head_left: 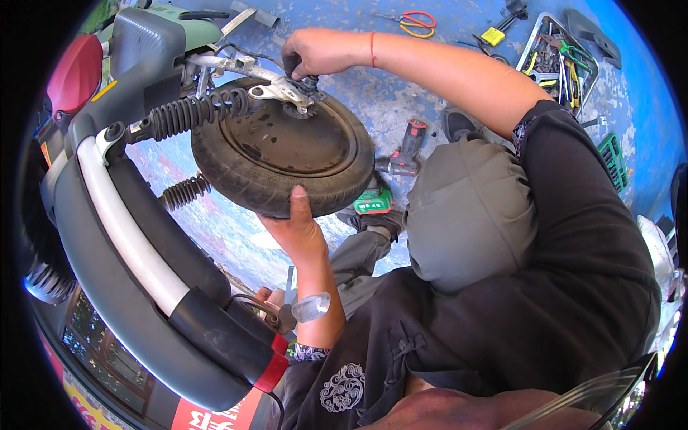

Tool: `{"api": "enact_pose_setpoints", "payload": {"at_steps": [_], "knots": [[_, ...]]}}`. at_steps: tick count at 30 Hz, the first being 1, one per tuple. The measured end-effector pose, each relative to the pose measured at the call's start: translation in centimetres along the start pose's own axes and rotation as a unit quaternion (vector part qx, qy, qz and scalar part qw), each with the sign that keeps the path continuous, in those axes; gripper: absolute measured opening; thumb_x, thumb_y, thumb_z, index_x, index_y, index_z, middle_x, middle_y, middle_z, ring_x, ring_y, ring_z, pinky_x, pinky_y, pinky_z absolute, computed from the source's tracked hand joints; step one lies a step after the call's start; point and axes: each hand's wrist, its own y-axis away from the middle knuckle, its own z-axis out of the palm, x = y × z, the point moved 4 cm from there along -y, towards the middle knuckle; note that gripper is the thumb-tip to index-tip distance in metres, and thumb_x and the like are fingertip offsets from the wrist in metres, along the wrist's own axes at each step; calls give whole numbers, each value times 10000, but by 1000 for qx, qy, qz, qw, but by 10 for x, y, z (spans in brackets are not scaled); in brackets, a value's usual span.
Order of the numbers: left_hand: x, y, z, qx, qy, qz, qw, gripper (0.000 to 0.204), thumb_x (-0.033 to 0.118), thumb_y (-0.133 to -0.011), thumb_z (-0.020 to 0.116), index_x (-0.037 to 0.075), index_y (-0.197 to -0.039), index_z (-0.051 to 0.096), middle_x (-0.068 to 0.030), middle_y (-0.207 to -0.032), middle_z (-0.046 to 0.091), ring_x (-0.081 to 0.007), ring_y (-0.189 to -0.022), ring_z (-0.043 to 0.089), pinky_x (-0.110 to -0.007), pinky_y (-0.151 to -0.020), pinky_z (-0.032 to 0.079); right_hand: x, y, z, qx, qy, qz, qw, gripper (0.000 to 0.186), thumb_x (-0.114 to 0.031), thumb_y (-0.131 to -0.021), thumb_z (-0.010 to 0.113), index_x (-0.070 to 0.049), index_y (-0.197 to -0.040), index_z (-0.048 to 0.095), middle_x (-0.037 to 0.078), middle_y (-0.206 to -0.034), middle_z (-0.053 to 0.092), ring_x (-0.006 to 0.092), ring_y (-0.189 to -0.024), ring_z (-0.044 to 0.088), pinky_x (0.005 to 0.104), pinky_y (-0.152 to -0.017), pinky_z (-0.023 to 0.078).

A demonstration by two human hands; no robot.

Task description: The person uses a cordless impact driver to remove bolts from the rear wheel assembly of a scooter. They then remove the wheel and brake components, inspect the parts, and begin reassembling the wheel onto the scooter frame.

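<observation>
A grey-and-white scooter [132, 229] stands left of both hands, which are apart. Between them is a dark wheel [287, 147], its near edge clasped by the left hand [295, 231], thumb on top. A tool tray [529, 43] lies well right of the right hand [319, 54]; a coil spring [188, 117], left. The right fingers touch a small dark part [308, 86] near the hub; their grip I cannot tell.

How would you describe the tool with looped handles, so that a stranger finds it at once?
Start at the wheel, then follow the right hand to the red wristband. Just above it, on the blue floor, lies the tool. Unlike those in the tray, it has one red and one yellow loop.
</observation>
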Motion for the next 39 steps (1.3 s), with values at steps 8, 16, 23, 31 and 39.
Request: {"api": "enact_pose_setpoints", "payload": {"at_steps": [8,16,23,31,39], "knots": [[-3,1,0,-7,18,-1,1000,734,103,-885,735,-50,-1446,287,-174,-1449,432,-259,-1301,456,-392,-1147,306,7,2,5,35,-56,11,998,279,-210,-857,730,-4,-1044,713,159,-918,734,267,-828,699,376,-769,539],[-2,0,7,-5,28,18,999,702,65,-882,714,-54,-1440,304,-173,-1445,435,-258,-1298,459,-394,-1147,305,18,3,14,75,-24,26,997,295,-217,-893,690,8,-1083,680,146,-977,724,244,-808,693,365,-770,552],[-2,6,5,32,51,-41,997,666,12,-876,695,-53,-1427,327,-176,-1426,459,-256,-1278,485,-385,-1126,353,43,33,5,76,-430,147,887,312,-271,-954,534,13,-1023,641,113,-918,669,185,-812,656,354,-730,581],[0,0,2,38,38,-29,998,653,11,-862,712,-71,-1402,354,-201,-1378,500,-278,-1217,544,-390,-1090,413,0,47,26,67,-42,32,996,447,-369,-984,509,42,-1109,633,270,-1021,672,427,-955,642,470,-851,494],[-12,9,-8,57,-32,2,998,514,16,-878,630,-87,-1347,445,-182,-1304,567,-264,-1126,599,-386,-1011,479,14,90,44,87,-28,52,994,353,-295,-975,548,32,-1088,619,259,-958,654,407,-915,639,449,-824,498]]}}
